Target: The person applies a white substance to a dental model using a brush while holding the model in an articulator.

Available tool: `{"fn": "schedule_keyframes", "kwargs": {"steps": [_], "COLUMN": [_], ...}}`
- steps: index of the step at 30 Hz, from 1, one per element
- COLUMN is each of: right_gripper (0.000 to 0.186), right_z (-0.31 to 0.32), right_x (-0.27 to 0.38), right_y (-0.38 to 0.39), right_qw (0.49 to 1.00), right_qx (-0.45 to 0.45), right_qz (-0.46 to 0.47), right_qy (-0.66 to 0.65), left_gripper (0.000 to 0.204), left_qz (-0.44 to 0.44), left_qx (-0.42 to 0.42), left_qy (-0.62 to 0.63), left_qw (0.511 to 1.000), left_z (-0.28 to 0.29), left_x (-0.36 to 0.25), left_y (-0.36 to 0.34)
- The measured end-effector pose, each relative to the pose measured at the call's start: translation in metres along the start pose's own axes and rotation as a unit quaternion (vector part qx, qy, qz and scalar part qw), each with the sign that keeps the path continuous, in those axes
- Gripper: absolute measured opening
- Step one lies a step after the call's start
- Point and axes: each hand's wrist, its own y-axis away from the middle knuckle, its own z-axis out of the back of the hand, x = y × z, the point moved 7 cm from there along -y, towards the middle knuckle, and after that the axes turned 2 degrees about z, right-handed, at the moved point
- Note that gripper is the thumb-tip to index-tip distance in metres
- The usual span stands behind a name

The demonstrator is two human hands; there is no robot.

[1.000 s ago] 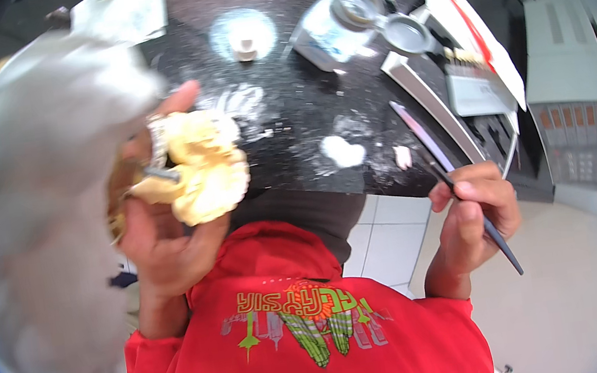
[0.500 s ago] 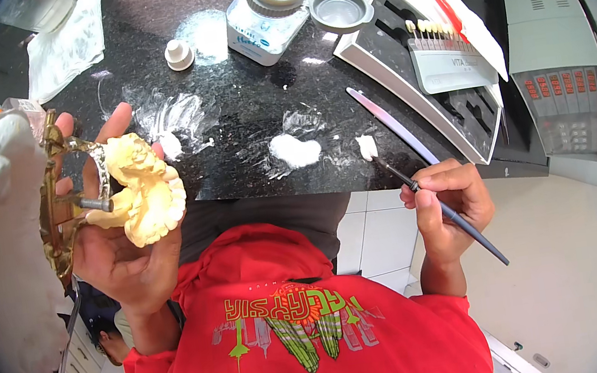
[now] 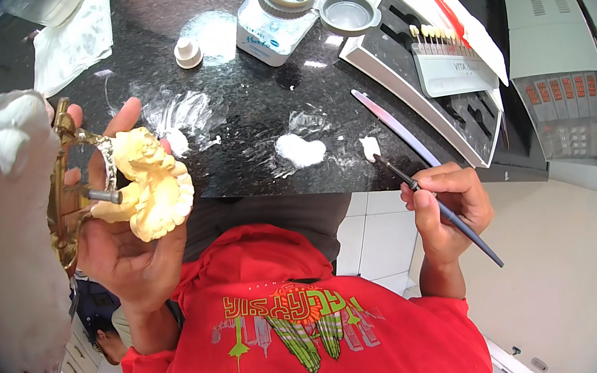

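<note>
My left hand [image 3: 129, 260] is closed around a brass dental articulator [image 3: 63, 219]. On it a yellow plaster dental cast [image 3: 154, 191] shows its row of teeth, and a big white plaster cast [image 3: 7, 227] fills the left side. Some left fingers are hidden behind the metal frame. My right hand [image 3: 450, 203] pinches a thin brush [image 3: 469, 233] with a dark blue handle. Its dark tip touches or nearly touches a small white lump [image 3: 371, 148] at the bench's near edge. Left of that lies a white powder heap [image 3: 300, 151].
An open jar [image 3: 275, 28] with its grey lid [image 3: 350, 13] hinged back stands at the far middle, beside a small white cap [image 3: 187, 52]. A tooth shade guide [image 3: 453, 65] rests in a case at right, near a pinkish-blue stick [image 3: 393, 123]. White tissue [image 3: 74, 46] lies far left.
The articulator and my left hand have moved slightly to the right and up. The whole bench has shifted a little in view. The brush tip stays by the small white lump.
</note>
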Motion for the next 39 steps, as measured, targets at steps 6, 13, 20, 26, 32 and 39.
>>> {"fn": "schedule_keyframes", "kwargs": {"steps": [6, 13, 20, 26, 32, 39], "right_gripper": [0.018, 0.017, 0.027, 0.031, 0.03, 0.03], "right_z": [-0.003, -0.048, -0.091, -0.097, -0.099, -0.101], "right_x": [0.006, 0.044, 0.072, 0.073, 0.071, 0.071], "right_y": [0.001, -0.026, -0.042, -0.047, -0.047, -0.046], "right_qw": [0.997, 0.972, 0.952, 0.939, 0.938, 0.942], "right_qx": [-0.005, 0.108, 0.119, 0.177, 0.17, 0.166], "right_qz": [0.034, 0.142, 0.256, 0.276, 0.28, 0.273], "right_qy": [-0.068, -0.152, -0.116, -0.109, -0.115, -0.104], "left_gripper": [0.083, 0.085, 0.067, 0.069, 0.066, 0.063], "left_qz": [-0.004, -0.014, 0.062, 0.058, 0.018, 0.027], "left_qx": [0.04, 0.033, 0.036, 0.022, 0.04, 0.046], "left_qy": [0.012, 0.113, 0.043, 0.062, 0.046, 0.023], "left_qw": [0.999, 0.993, 0.996, 0.996, 0.998, 0.998], "left_z": [0.004, 0.003, 0.004, 0.003, 0.005, 0.005], "left_x": [0.006, 0.005, 0.01, 0.011, 0.006, 0.003], "left_y": [0.004, 0.003, 0.007, 0.008, 0.006, 0.005]}}
